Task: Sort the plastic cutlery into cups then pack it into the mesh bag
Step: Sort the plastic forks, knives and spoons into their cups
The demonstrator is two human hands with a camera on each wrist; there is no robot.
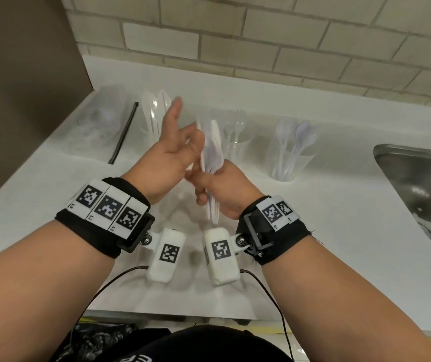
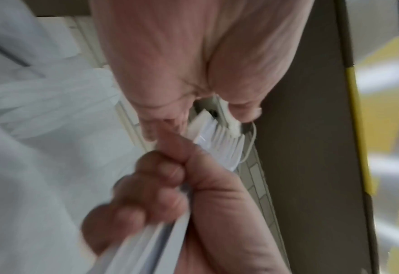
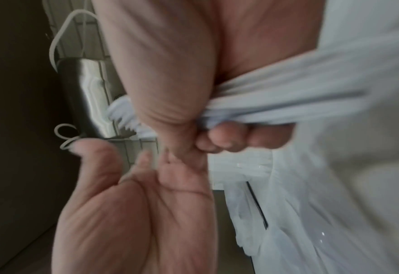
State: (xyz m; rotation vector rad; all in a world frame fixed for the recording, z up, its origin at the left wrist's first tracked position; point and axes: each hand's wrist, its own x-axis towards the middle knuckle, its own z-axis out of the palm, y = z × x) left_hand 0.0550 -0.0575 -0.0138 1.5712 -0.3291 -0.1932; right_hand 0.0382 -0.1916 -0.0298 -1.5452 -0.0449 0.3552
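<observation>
My right hand (image 1: pixel 210 190) grips a bundle of white plastic forks (image 1: pixel 213 145) upright above the white counter (image 1: pixel 339 220). The tines (image 2: pixel 218 135) stick out past its fist (image 2: pixel 163 185). My left hand (image 1: pixel 180 147) is beside the bundle with the thumb raised and the fingers loosely against the fork tops; its palm (image 3: pixel 128 194) shows open. Behind the hands stand three clear cups: one with knives (image 1: pixel 154 118), one with forks (image 1: pixel 235 137), one with spoons (image 1: pixel 292 152). The clear mesh bag (image 1: pixel 99 121) lies at the far left.
A black strip (image 1: pixel 124 131) lies along the bag's right edge. A steel sink (image 1: pixel 423 184) is set into the counter at the right. A tiled wall (image 1: pixel 261 35) closes the back, and a brown panel (image 1: pixel 26 61) stands at the left.
</observation>
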